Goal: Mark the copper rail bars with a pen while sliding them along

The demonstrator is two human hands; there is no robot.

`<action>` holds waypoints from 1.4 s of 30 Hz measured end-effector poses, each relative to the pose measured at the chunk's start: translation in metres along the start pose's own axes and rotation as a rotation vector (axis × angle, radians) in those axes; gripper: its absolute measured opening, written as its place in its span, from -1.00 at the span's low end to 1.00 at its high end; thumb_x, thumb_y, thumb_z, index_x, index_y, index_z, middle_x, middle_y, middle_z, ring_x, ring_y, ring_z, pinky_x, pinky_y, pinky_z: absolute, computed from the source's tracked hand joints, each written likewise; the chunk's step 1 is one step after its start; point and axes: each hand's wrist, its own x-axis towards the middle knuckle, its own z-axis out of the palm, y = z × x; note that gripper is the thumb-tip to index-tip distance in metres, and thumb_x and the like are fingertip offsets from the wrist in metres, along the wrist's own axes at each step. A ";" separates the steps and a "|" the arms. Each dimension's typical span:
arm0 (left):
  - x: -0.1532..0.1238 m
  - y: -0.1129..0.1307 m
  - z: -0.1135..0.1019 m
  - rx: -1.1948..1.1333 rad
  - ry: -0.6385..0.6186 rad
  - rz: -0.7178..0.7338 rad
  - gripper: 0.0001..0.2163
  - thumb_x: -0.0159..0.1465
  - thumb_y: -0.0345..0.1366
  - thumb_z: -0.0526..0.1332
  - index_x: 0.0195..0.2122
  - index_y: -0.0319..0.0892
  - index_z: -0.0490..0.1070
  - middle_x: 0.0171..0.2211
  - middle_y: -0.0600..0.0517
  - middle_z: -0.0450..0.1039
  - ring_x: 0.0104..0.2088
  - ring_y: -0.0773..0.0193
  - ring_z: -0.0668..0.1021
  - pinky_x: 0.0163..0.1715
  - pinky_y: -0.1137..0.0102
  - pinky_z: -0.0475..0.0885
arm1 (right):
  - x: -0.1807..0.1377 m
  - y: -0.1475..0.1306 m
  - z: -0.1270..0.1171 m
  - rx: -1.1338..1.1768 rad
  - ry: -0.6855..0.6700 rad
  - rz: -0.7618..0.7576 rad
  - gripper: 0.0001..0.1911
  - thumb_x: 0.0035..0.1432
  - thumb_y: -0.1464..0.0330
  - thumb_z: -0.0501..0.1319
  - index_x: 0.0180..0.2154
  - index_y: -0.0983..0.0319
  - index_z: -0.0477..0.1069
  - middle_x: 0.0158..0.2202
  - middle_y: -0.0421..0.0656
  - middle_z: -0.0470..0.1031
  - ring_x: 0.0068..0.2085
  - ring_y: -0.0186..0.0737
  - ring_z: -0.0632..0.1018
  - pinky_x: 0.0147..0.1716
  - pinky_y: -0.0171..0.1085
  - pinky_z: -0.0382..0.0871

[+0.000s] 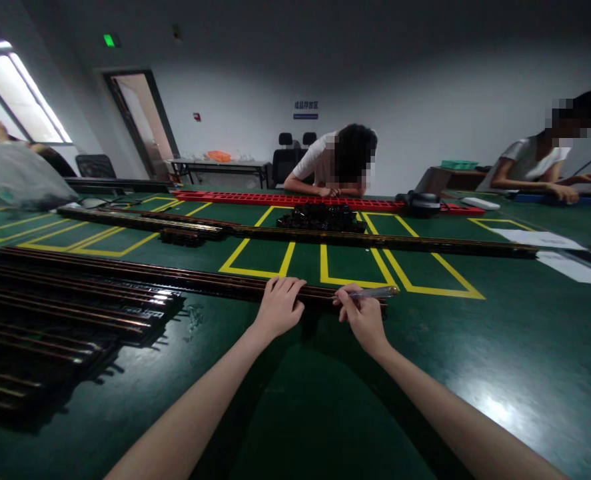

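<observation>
A long black strip with copper-coloured lines (215, 281) lies across the table in front of me. My left hand (279, 308) rests over it, fingers bent across the top and thumb on the near side. Near the strip's right end, my right hand (362, 317) is closed around a slim pen-like tool with a clear barrel (378, 292). The tool's thin end points left, low over the strip; whether it touches cannot be made out. To the left, several similar strips (70, 307) lie side by side in a stack.
Beyond my hands, another long strip (400, 241) crosses the green table (515, 347), with a pile of black parts (320, 217) behind it. Farther back are a red slotted rail (255, 199) and papers (540, 239) at right. One person (320, 160) leans opposite; another works at far right.
</observation>
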 end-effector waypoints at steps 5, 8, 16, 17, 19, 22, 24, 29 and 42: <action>0.001 0.001 0.000 0.036 -0.020 -0.011 -0.66 0.23 -0.28 0.07 0.03 -0.17 0.32 0.00 -0.06 0.43 0.04 0.12 0.41 0.09 0.13 0.19 | 0.000 0.000 0.000 -0.004 -0.040 0.023 -0.52 0.15 -0.06 0.05 -0.45 0.22 0.33 -0.54 -0.15 0.47 -0.66 -0.32 0.44 -0.70 -0.34 0.34; 0.001 0.002 -0.001 0.049 -0.027 -0.014 -0.67 0.25 -0.25 0.07 0.03 -0.18 0.33 0.00 -0.07 0.43 0.03 0.11 0.42 0.09 0.12 0.20 | 0.000 0.001 0.000 0.003 -0.040 0.027 -0.53 0.15 -0.05 0.06 -0.44 0.23 0.33 -0.53 -0.14 0.47 -0.66 -0.32 0.45 -0.70 -0.34 0.33; 0.001 0.001 0.002 0.079 0.002 -0.004 -0.71 0.29 -0.23 0.08 0.00 -0.18 0.34 -0.03 -0.05 0.45 0.01 0.13 0.43 0.07 0.14 0.21 | 0.001 -0.001 0.001 -0.004 -0.038 0.021 -0.52 0.15 -0.05 0.05 -0.44 0.24 0.34 -0.54 -0.14 0.47 -0.66 -0.33 0.44 -0.71 -0.35 0.32; 0.001 0.001 0.002 0.083 0.004 -0.004 -0.72 0.29 -0.23 0.08 -0.01 -0.18 0.34 -0.03 -0.04 0.45 0.01 0.13 0.43 0.06 0.14 0.22 | 0.001 0.000 0.001 -0.005 -0.036 0.021 -0.51 0.15 -0.06 0.05 -0.44 0.24 0.35 -0.53 -0.14 0.47 -0.65 -0.33 0.44 -0.71 -0.35 0.32; 0.001 0.002 0.003 0.099 0.010 -0.004 -0.73 0.30 -0.24 0.07 -0.02 -0.18 0.35 -0.04 -0.04 0.45 0.00 0.14 0.44 0.06 0.15 0.22 | 0.000 0.000 0.001 -0.007 -0.032 0.019 -0.51 0.15 -0.06 0.05 -0.43 0.24 0.35 -0.53 -0.14 0.47 -0.65 -0.33 0.44 -0.71 -0.35 0.33; 0.001 0.004 0.005 0.136 0.026 -0.008 -0.74 0.30 -0.26 0.06 -0.03 -0.19 0.36 -0.05 -0.04 0.46 0.00 0.14 0.44 0.08 0.15 0.20 | 0.001 0.001 0.001 -0.007 -0.023 0.008 -0.52 0.17 -0.04 0.05 -0.45 0.24 0.33 -0.54 -0.15 0.46 -0.66 -0.34 0.44 -0.70 -0.35 0.33; 0.001 0.005 0.006 0.154 0.040 -0.002 -0.74 0.30 -0.27 0.06 -0.03 -0.19 0.36 -0.04 -0.04 0.46 0.00 0.14 0.44 0.10 0.15 0.17 | 0.001 0.002 0.001 -0.009 -0.019 0.003 -0.53 0.18 -0.03 0.05 -0.46 0.24 0.32 -0.55 -0.15 0.46 -0.67 -0.35 0.43 -0.70 -0.35 0.33; 0.000 0.006 0.008 0.163 0.067 0.025 -0.73 0.29 -0.32 0.04 -0.01 -0.19 0.35 -0.03 -0.03 0.46 0.00 0.15 0.43 0.13 0.13 0.14 | 0.001 0.002 0.002 -0.003 -0.034 -0.004 -0.54 0.18 -0.03 0.05 -0.44 0.24 0.34 -0.53 -0.14 0.48 -0.67 -0.33 0.43 -0.71 -0.34 0.34; -0.001 0.006 0.005 0.209 0.096 0.028 -0.69 0.24 -0.47 0.02 -0.02 -0.17 0.36 -0.02 -0.02 0.46 0.00 0.15 0.43 0.12 0.12 0.16 | 0.000 0.003 0.002 0.001 -0.067 -0.016 -0.54 0.17 -0.02 0.07 -0.39 0.25 0.37 -0.49 -0.11 0.50 -0.64 -0.31 0.45 -0.71 -0.33 0.35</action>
